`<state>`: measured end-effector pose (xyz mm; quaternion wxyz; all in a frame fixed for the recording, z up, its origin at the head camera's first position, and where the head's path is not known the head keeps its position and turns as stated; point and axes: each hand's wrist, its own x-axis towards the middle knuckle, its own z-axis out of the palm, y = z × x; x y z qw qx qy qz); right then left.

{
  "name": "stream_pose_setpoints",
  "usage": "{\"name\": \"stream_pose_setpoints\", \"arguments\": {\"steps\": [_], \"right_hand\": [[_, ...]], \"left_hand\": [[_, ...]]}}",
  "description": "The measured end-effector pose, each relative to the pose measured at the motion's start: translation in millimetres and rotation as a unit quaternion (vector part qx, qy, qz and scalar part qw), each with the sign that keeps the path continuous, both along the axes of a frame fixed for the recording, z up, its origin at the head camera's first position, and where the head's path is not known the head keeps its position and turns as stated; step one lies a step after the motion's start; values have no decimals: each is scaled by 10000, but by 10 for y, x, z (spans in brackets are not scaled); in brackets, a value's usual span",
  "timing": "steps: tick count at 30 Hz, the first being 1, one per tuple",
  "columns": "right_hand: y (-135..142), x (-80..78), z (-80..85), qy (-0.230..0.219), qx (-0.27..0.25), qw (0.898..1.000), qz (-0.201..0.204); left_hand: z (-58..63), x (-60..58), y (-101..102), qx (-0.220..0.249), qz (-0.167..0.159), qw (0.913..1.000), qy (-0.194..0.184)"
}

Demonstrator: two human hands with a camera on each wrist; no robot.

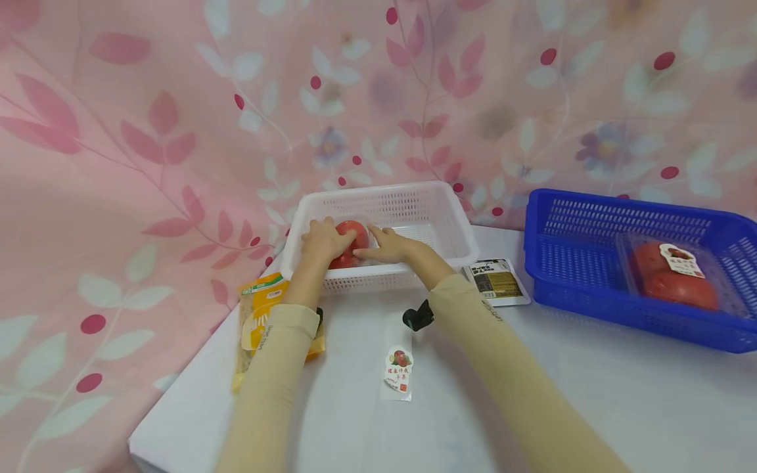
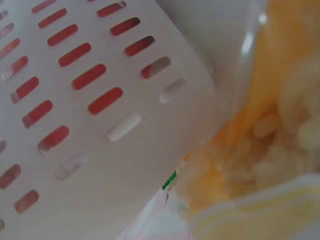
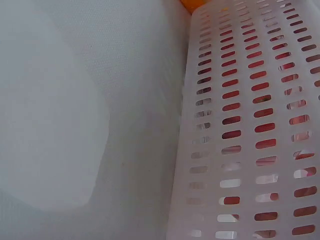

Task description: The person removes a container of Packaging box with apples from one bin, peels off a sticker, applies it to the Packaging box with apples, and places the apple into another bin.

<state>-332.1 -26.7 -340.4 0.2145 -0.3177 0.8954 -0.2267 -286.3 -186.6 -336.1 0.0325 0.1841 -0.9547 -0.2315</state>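
In the head view a pack of red apples point(image 1: 352, 231) lies at the left end of a white perforated basket point(image 1: 378, 270), partly hidden by the hands. My left hand point(image 1: 324, 243) grips its left side, thumb laid over the red fruit. From the right, my right hand point(image 1: 395, 247) holds the pack, its thumb reaching across the near apple and the fingers at the far right edge. Red shows through the slots of the basket wall point(image 2: 95, 150) in the left wrist view, and of the basket side point(image 3: 210, 172) in the right wrist view. Neither wrist view shows the fingers.
A blue basket point(image 1: 591, 292) on the right contains another labelled apple pack point(image 1: 677, 279). Left of the white basket lies a yellow food bag point(image 1: 260, 322). A flat white-edged packet point(image 1: 499, 282) sits between the baskets. An apple sticker strip point(image 1: 399, 374) lies on the white tabletop point(image 1: 355, 420).
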Motion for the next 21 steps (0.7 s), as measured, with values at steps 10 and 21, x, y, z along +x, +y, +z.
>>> {"name": "stream_pose_setpoints", "arguments": {"steps": [10, 21], "right_hand": [[-71, -94, 13, 125, -601, 9981, 100], [46, -179, -69, 354, -321, 9980, -416]], "left_hand": [[-37, -83, -139, 515, -971, 9939, -70], [-161, -254, -52, 259, -1832, 9827, 24]]}}
